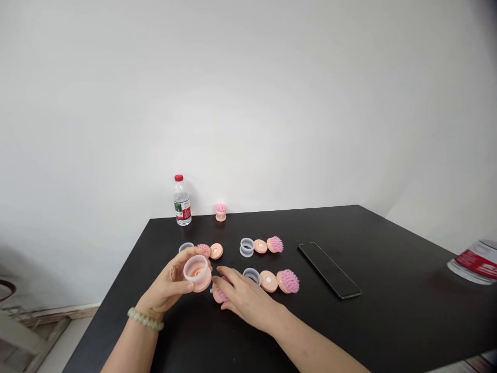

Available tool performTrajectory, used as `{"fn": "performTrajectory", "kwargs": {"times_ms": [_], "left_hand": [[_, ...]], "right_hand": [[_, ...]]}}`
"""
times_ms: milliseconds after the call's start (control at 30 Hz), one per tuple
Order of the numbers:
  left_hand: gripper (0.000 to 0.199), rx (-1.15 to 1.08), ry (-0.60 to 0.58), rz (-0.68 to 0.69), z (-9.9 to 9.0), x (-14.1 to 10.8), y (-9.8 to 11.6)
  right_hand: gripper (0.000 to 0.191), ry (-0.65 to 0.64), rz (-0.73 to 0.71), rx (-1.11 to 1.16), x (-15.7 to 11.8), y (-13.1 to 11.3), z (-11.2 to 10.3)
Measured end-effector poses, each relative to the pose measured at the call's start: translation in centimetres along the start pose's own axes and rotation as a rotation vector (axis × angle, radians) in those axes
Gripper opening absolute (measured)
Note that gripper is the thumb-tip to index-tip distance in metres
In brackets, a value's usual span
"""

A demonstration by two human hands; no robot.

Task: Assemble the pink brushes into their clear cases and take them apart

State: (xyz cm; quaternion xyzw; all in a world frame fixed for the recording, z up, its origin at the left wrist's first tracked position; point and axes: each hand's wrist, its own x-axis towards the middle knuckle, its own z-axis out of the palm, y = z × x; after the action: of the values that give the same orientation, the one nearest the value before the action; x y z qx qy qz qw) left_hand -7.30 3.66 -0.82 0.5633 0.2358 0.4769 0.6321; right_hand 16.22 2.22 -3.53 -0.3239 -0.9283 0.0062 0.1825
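Observation:
My left hand [171, 282] is closed around a translucent ring [195, 267] that sits on a peach base disc [202, 282]. Both are held tilted above the black table, the ring's opening towards me. Just to the right, my right hand [243, 296] reaches down with thumb and fingers around a pink-bristled brush head [220, 293] near the table surface. The fingers cover part of its bristles. Beyond my left fingers lie another ring [186, 247], a bristled head [204, 250] and a peach disc [216, 251], partly hidden.
Two more rows hold a ring [247, 247], disc [260, 246] and bristled head [275, 244], and a ring [252, 275], disc [268, 281] and bristled head [288, 281]. A phone [329, 269] lies right. A water bottle [182, 202] and an assembled brush [221, 213] stand near the wall.

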Motion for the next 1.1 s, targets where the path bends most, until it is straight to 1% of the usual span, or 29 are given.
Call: {"fn": "performTrajectory", "kwargs": {"times_ms": [100, 167, 233, 300, 433, 533, 633, 700, 800, 867, 900, 967, 1033, 1100], "left_hand": [[0.055, -0.01, 0.024, 0.007, 0.2, -0.1, -0.1], [0.052, -0.024, 0.014, -0.004, 0.4, -0.1, 0.0], [0.05, -0.039, 0.006, -0.012, 0.7, 0.0, 0.1], [0.049, -0.057, 0.006, -0.006, 1.0, 0.2, 0.2], [0.045, -0.097, 0.022, 0.005, 1.3, 0.3, 0.4], [0.045, -0.105, 0.031, 0.0, 1.3, 0.3, 0.4], [0.046, -0.096, 0.033, 0.001, 1.3, 0.3, 0.4], [0.047, -0.072, 0.049, 0.018, 1.3, 0.3, 0.4], [0.047, -0.017, 0.114, 0.051, 1.5, 0.3, 0.3], [0.046, 0.017, 0.155, 0.045, 1.6, 0.4, 0.2], [0.046, 0.031, 0.165, 0.036, 1.7, 0.4, 0.2], [0.045, 0.053, 0.157, 0.023, 2.0, 0.5, 0.0], [0.044, 0.069, 0.117, 0.013, 2.4, 0.6, -0.4], [0.04, 0.078, 0.065, -0.006, 2.9, 0.7, -0.7]], "right_hand": [[0.081, -0.004, -0.053, 0.012, -0.1, 0.0, -0.4], [0.085, -0.003, -0.072, 0.04, -0.2, 0.0, -0.7], [0.082, 0.017, -0.079, 0.053, -0.2, 0.0, -0.8], [0.075, 0.047, -0.071, 0.038, -0.2, -0.1, -0.5], [0.062, 0.064, -0.041, -0.013, 0.2, -0.8, 0.8], [0.067, 0.062, -0.028, 0.006, 0.5, -1.2, 1.6], [0.076, 0.079, -0.044, 0.057, 0.5, -1.1, 1.2], [0.072, 0.131, -0.049, 0.08, 0.4, -0.8, 0.3], [0.047, 0.288, -0.011, 0.097, -0.1, 0.0, -1.4], [0.038, 0.399, 0.026, 0.122, -0.5, 0.5, -2.2], [0.038, 0.438, 0.046, 0.143, -0.6, 0.6, -2.4], [0.045, 0.475, 0.081, 0.199, -0.8, 0.6, -2.4], [0.055, 0.461, 0.107, 0.272, -0.8, 0.3, -1.9], [0.062, 0.41, 0.134, 0.344, -0.7, 0.0, -1.3]]}}
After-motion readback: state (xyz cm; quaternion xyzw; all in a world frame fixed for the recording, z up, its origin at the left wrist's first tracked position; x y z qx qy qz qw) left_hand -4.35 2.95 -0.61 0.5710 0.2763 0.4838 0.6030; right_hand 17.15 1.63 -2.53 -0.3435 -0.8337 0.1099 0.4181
